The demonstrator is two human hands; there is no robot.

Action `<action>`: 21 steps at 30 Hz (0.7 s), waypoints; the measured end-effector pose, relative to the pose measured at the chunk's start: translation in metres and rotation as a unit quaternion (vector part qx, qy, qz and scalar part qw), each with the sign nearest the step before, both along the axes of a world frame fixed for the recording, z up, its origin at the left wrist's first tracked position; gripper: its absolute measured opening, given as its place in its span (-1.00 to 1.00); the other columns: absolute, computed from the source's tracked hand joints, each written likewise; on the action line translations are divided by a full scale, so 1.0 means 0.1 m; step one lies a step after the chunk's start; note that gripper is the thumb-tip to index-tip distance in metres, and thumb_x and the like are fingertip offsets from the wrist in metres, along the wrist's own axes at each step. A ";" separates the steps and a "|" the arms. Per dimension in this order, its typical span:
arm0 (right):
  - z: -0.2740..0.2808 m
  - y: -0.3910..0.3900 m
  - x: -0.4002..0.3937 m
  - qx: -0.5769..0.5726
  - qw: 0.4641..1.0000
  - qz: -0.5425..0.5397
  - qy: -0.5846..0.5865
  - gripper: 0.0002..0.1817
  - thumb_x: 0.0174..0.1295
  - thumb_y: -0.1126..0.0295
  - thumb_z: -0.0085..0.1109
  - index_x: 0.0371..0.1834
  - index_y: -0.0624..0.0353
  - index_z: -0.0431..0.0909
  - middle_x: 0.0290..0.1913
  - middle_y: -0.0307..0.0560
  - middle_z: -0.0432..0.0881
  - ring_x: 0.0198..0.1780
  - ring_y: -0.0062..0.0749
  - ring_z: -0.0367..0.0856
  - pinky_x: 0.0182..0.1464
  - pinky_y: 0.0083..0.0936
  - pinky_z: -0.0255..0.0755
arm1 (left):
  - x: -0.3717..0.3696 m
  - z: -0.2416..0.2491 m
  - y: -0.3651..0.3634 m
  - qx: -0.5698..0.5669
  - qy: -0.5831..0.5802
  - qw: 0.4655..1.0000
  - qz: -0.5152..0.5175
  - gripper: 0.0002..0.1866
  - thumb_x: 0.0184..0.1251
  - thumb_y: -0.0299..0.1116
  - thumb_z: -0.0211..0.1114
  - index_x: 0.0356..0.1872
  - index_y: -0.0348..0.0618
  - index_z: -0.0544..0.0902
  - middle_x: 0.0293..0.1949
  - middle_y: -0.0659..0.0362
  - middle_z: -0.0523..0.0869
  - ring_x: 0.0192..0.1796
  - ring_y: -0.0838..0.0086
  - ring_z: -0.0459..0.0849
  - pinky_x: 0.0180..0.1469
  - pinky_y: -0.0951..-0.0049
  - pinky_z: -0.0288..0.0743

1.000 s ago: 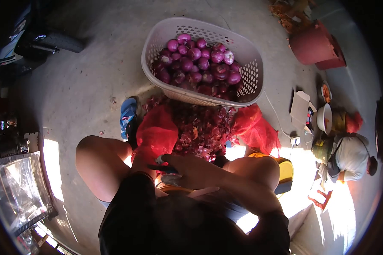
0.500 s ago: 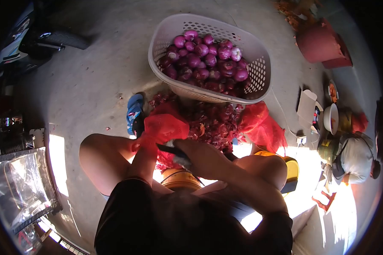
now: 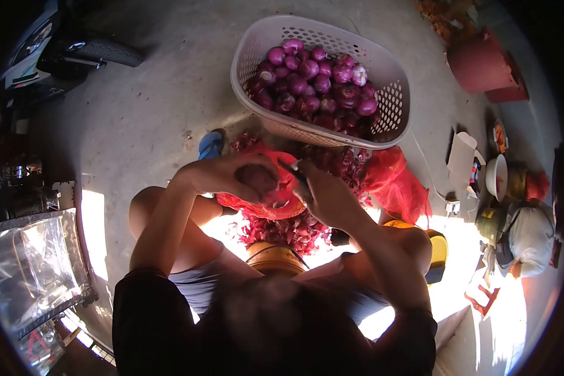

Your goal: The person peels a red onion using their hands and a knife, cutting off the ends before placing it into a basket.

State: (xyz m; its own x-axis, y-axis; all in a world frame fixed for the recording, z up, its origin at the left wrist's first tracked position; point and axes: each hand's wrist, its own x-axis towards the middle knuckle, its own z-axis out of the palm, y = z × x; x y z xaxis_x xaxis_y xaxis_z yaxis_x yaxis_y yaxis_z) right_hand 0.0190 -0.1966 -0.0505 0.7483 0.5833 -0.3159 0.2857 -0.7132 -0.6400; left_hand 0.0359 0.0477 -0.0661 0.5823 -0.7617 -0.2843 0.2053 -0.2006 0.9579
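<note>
My left hand [image 3: 222,175] is closed around a dull reddish onion [image 3: 257,180], held over a red mesh bag [image 3: 266,210]. Close by on the right, my right hand [image 3: 326,199] grips a small dark-handled knife [image 3: 292,170], its tip angled toward the onion. Loose red onion skins [image 3: 285,233] are heaped under and around the bag between my legs. Just beyond stands a grey perforated basket [image 3: 257,116] holding many glossy purple peeled onions [image 3: 307,84].
A second red mesh bag [image 3: 398,178] lies right of the skins. Further right are an opened carton [image 3: 464,153], a white bowl [image 3: 497,177] and a red stool-like object [image 3: 482,62]. A motorbike wheel [image 3: 106,51] shows at the far left. Beneath me is a yellow seat [image 3: 272,258].
My left hand has come out of the red mesh bag and now holds an onion. My right hand, with the knife, has moved away from me and to the right.
</note>
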 end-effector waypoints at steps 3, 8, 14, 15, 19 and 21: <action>-0.05 -0.03 -0.07 -0.049 0.974 0.153 0.162 -0.52 0.19 0.01 0.02 0.05 0.08 0.33 -0.33 0.10 0.59 -0.30 0.00 0.60 -0.23 -0.15 0.40 | -0.03 0.08 -0.04 -0.266 0.161 0.938 0.154 -0.42 0.14 -0.10 0.21 0.18 -0.09 0.34 0.02 0.02 0.49 0.00 0.24 0.53 -0.05 0.43 0.50; 0.36 -0.09 0.03 -0.091 0.984 0.053 0.145 -0.41 0.21 -0.11 -0.09 0.13 0.11 0.32 -0.34 0.12 0.61 -0.22 0.03 0.60 -0.14 -0.14 0.42 | -0.02 -0.21 -0.28 -0.419 0.349 0.792 0.273 -0.41 0.26 0.01 0.03 0.13 -0.27 0.29 -0.03 -0.16 0.50 -0.03 0.17 0.57 -0.08 0.34 0.59; 0.48 -0.27 0.13 -0.123 0.991 0.039 0.045 -0.39 0.20 -0.13 -0.09 0.13 0.12 0.35 -0.35 0.13 0.62 -0.27 0.00 0.61 -0.19 -0.13 0.43 | -0.19 -0.15 -0.51 -0.336 0.274 0.846 0.310 -0.47 0.20 -0.13 0.15 0.11 -0.23 0.29 -0.07 -0.10 0.52 0.02 0.12 0.55 0.03 0.30 0.52; 0.49 -0.29 0.14 -0.115 0.992 0.024 0.042 -0.39 0.20 -0.13 -0.08 0.13 0.12 0.36 -0.37 0.13 0.62 -0.29 0.00 0.61 -0.21 -0.13 0.43 | -0.21 -0.10 -0.54 -0.324 0.284 0.847 0.312 -0.47 0.19 -0.13 0.14 0.11 -0.21 0.29 -0.07 -0.07 0.52 0.03 0.11 0.55 0.04 0.26 0.51; 0.48 -0.40 0.17 -0.109 0.994 -0.003 0.004 -0.41 0.19 -0.11 -0.04 0.10 0.13 0.37 -0.41 0.11 0.61 -0.34 -0.02 0.61 -0.30 -0.16 0.44 | -0.26 -0.03 -0.56 -0.318 0.349 0.815 0.337 -0.46 0.14 -0.06 0.05 0.11 -0.12 0.32 -0.07 0.00 0.53 0.03 0.11 0.54 0.11 0.13 0.42; 0.50 -0.42 0.20 -0.117 0.993 -0.013 -0.008 -0.42 0.19 -0.10 -0.03 0.07 0.14 0.38 -0.43 0.10 0.61 -0.36 -0.03 0.61 -0.33 -0.17 0.44 | -0.27 -0.01 -0.60 -0.297 0.338 0.810 0.376 -0.48 0.15 -0.04 0.03 0.09 -0.11 0.33 -0.08 0.01 0.53 0.04 0.13 0.53 0.12 0.13 0.40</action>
State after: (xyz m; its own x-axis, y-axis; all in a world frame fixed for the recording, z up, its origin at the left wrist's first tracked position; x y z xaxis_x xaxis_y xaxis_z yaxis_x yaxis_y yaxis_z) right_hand 0.0388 -0.2388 -0.0010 0.7681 0.4757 -0.4287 0.2746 -0.8495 -0.4506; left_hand 0.0084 -0.0126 -0.0669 0.8096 -0.3829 -0.4449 0.5730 0.6801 0.4573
